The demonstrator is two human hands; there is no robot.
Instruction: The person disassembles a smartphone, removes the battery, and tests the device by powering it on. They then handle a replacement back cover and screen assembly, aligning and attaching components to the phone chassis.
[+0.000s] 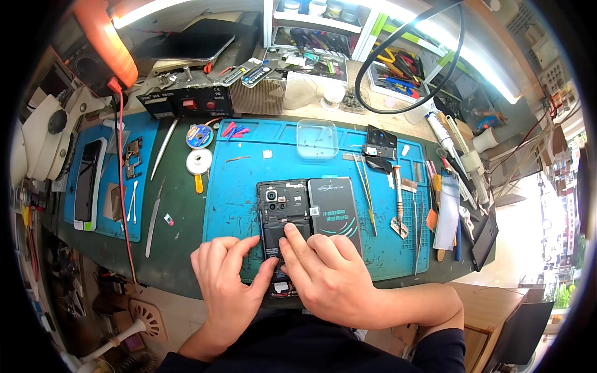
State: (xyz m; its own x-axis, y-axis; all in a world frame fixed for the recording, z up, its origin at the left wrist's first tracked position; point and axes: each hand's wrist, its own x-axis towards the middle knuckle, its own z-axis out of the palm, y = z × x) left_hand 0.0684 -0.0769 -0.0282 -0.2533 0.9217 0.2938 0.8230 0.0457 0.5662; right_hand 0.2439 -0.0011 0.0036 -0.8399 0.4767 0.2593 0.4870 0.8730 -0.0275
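Note:
An opened smartphone (283,210), its back off and its camera lenses and inner parts exposed, lies on the blue repair mat (236,186). My left hand (227,273) is at the phone's left edge, thumb and index fingertip touching it with a gap between them. My right hand (326,273) lies over the lower half, its index and middle fingers stretched out and pressing on the dark battery area. Beside the phone, partly under my right hand, is a flat dark panel (336,214) with teal print. My hands hide some of the phone's lower part.
Tweezers (367,199), a screwdriver (398,193) and a removed camera cover (380,143) lie to the right. A clear plastic tray (317,138) stands behind the phone. Solder reels (199,161) and another phone (91,180) are leftward. A black cable loop (460,62) hangs overhead.

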